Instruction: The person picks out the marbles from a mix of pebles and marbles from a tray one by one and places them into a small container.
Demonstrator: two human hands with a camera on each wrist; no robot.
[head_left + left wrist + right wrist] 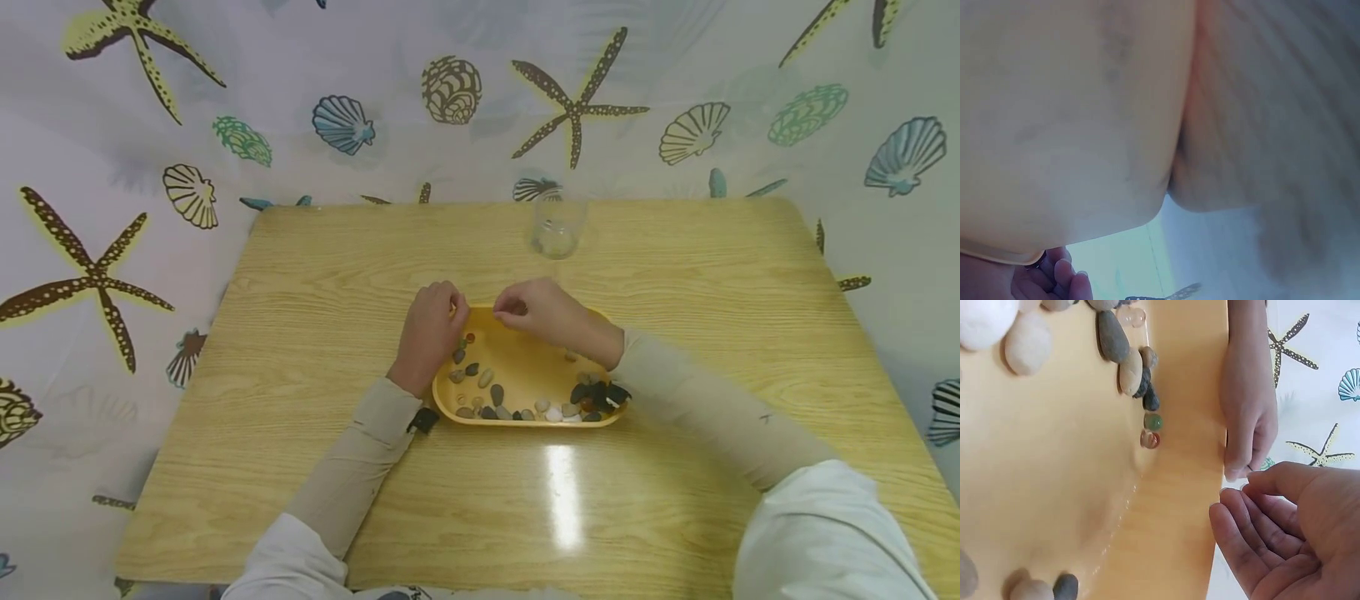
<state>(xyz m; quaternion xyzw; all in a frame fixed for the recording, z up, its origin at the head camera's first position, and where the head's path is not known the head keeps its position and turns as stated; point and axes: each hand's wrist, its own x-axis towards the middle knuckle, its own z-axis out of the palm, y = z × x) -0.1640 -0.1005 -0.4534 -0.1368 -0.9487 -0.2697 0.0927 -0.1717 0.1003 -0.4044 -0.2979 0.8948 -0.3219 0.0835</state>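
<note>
Seashell-and-starfish print cloth, at the left, running behind and round to the right. Wood-grain table, bearing all items below. Left hand, beige sleeve and black wrist camera behind it, set at the far left corner of the tray; fingers curled, thumb tip near them; whether they pinch anything cannot be told. Yellow tray, oblong with rounded corners, at the middle of the table before the person. Inside, at its left end: green marble and reddish marble, side by side, then grey and tan pebbles, scattered; more stones lie along the near wall, among them a white pebble. Right hand, over the tray's far rim; fingers bent, thumb tip close to the index; anything between them cannot be made out. Clear glass cup, beyond the tray. Dark stones, clustered in the near right corner.
</note>
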